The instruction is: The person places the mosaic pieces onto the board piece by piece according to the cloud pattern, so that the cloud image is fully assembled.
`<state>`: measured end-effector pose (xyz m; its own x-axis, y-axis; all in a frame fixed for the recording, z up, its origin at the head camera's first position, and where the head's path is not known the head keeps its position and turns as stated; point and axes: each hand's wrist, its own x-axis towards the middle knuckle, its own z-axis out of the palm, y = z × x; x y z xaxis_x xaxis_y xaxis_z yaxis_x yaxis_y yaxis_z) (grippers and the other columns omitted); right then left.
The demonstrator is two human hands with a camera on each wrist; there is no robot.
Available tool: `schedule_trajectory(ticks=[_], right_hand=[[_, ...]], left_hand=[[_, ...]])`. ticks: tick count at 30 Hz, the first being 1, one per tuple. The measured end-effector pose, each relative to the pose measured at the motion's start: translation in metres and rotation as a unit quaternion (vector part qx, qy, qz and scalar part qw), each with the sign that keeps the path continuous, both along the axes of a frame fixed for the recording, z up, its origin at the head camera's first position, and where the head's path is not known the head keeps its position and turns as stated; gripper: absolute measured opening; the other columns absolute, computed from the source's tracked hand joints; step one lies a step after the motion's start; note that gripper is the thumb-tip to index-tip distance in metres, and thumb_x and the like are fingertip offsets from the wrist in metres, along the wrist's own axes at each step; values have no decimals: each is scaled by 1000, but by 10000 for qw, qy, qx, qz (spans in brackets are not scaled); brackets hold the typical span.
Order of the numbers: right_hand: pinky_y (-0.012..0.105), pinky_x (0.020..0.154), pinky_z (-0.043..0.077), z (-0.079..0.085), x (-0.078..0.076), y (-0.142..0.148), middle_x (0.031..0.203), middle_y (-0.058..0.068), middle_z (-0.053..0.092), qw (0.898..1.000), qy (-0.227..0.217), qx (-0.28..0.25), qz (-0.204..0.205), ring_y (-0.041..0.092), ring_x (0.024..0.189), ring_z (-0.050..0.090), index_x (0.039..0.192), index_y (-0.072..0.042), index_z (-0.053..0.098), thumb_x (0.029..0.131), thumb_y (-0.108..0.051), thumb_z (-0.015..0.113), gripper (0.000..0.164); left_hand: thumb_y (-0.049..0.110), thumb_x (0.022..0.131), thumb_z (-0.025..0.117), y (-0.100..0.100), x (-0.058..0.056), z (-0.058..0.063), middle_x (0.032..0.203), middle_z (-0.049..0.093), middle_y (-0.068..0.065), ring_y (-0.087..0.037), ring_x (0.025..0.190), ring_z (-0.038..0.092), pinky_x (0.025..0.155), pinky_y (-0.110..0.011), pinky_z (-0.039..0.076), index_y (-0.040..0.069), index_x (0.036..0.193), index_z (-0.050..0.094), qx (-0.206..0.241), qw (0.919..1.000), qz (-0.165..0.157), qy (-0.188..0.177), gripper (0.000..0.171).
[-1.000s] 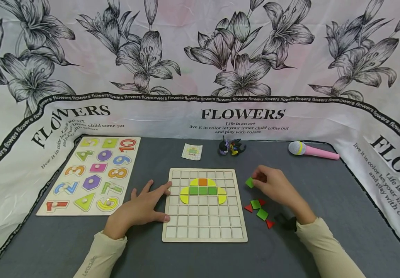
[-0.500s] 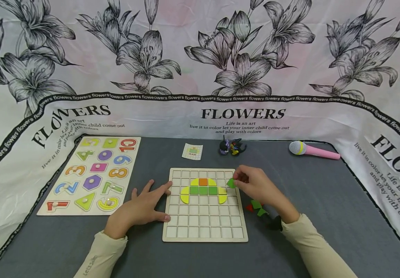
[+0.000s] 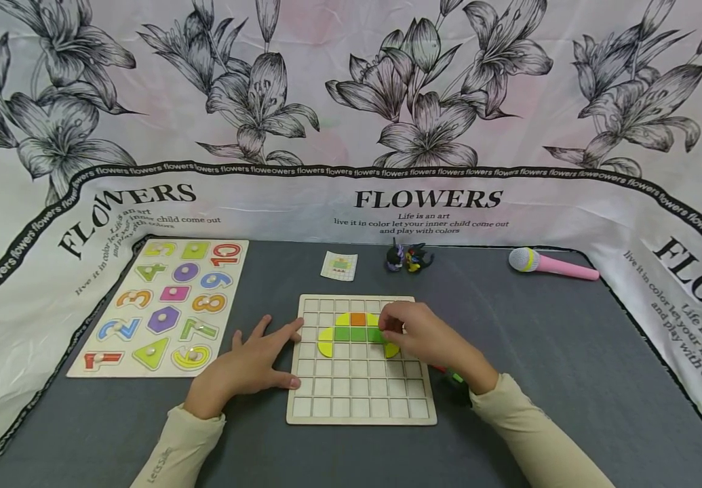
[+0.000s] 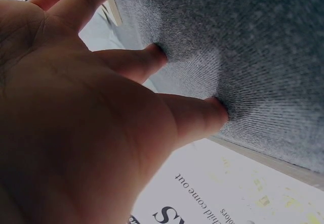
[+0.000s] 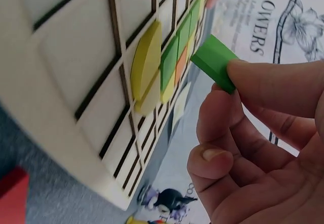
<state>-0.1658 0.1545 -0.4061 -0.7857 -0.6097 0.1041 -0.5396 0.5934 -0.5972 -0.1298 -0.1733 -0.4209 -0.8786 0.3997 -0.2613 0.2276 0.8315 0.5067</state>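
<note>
A wooden grid board [image 3: 351, 409] lies in front of me, bearing yellow rounded tiles [image 3: 325, 343], an orange square tile [image 3: 358, 319] and a row of green square tiles [image 3: 351, 334]. My left hand [image 3: 237, 374] spreads its fingers at the board's left side; thumb and fingertips touch its edge, while other fingertips press the grey cloth [image 4: 258, 57]. Over the upper right of the grid, my right hand [image 3: 426, 333] pinches a green square tile [image 5: 215, 62] between thumb and forefinger. In the right wrist view this tile is tilted and apart from the board; in the head view the fingers hide it.
Loose green tiles [image 3: 457, 377] and a red tile [image 5: 12, 196] lie right of the board, partly hidden by my right forearm. A number puzzle [image 3: 188, 310] lies left. Behind are a pattern card [image 3: 339, 266], two small figurines [image 3: 395, 257] and a pink toy microphone [image 3: 555, 264].
My right hand has carried the green tile leftward from beside the loose tiles to above the board's upper right. The left hand has stayed at the board's edge.
</note>
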Motion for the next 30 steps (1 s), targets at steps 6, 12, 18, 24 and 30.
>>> schedule_trajectory(ticks=[6,12,18,24,30], right_hand=[[31,68,48,-4,0,-8,85,-8,61,9994,127,190,276,9,75,52,95,-9,72,97,1,74,11],[30,67,46,-9,1,-12,83,-8,61,9983,160,362,433,8,73,51,93,-11,71,97,2,74,14],[31,68,49,-8,1,-14,84,-8,63,9975,126,506,478,8,74,53,92,-11,71,96,3,74,16],[30,68,48,-9,-1,-16,82,-9,60,9966,149,615,533,8,73,51,91,-12,70,96,3,73,16],[30,71,46,-8,-1,-19,86,-7,56,9947,315,798,563,10,78,49,89,-13,70,96,5,73,19]], left_hand=[[41,84,93,-3,-2,-6,157,56,-4,-51,160,10,112,-86,2,18,169,33,87,9999,-40,45,106],[49,84,91,-9,-5,-13,164,49,-11,-53,159,10,111,-87,0,20,170,31,293,9993,-175,152,109],[43,85,92,-7,-3,-6,163,49,-10,-52,160,8,112,-86,-1,18,170,32,295,9995,-105,-18,107],[44,84,91,-6,-1,1,163,49,-12,-53,160,9,112,-86,1,17,169,33,235,9997,-98,-32,107],[40,86,91,-4,-1,3,162,51,-7,-51,161,8,114,-85,0,17,170,32,172,9998,-49,-133,106]])
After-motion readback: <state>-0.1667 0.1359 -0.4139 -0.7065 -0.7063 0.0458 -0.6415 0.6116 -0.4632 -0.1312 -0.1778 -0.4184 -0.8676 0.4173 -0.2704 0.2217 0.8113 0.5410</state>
